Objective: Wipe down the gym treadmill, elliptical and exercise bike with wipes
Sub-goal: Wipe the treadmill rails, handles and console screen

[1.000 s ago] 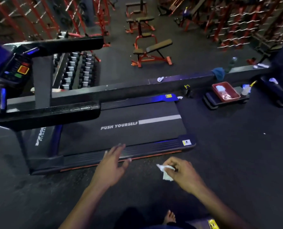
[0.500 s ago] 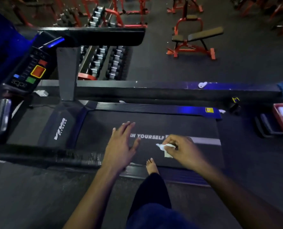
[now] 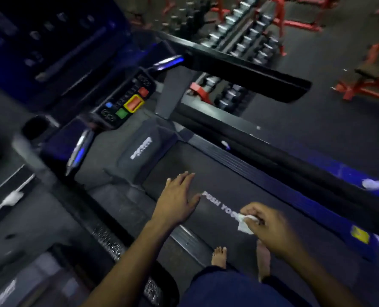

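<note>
I stand barefoot on a black treadmill belt (image 3: 239, 173) with white lettering. The treadmill console (image 3: 126, 100) with red, yellow, green and blue buttons sits up and to the left, and a black handrail (image 3: 250, 76) runs across above the belt. My left hand (image 3: 177, 198) hovers open over the belt, fingers spread, holding nothing. My right hand (image 3: 266, 227) pinches a small crumpled white wipe (image 3: 245, 224) just above the lettering. My two bare feet (image 3: 219, 255) show below the hands.
A rack of dumbbells (image 3: 246, 41) stands beyond the handrail. Red weight benches (image 3: 365, 85) are at the far right on the dark floor. A second machine's dark blue console (image 3: 40, 41) fills the upper left. White scraps (image 3: 372, 185) lie on the blue side rail.
I have stepped from the floor onto the treadmill belt and the view has swung left toward the console. Both hands kept their pose, and the right hand still holds the wipe.
</note>
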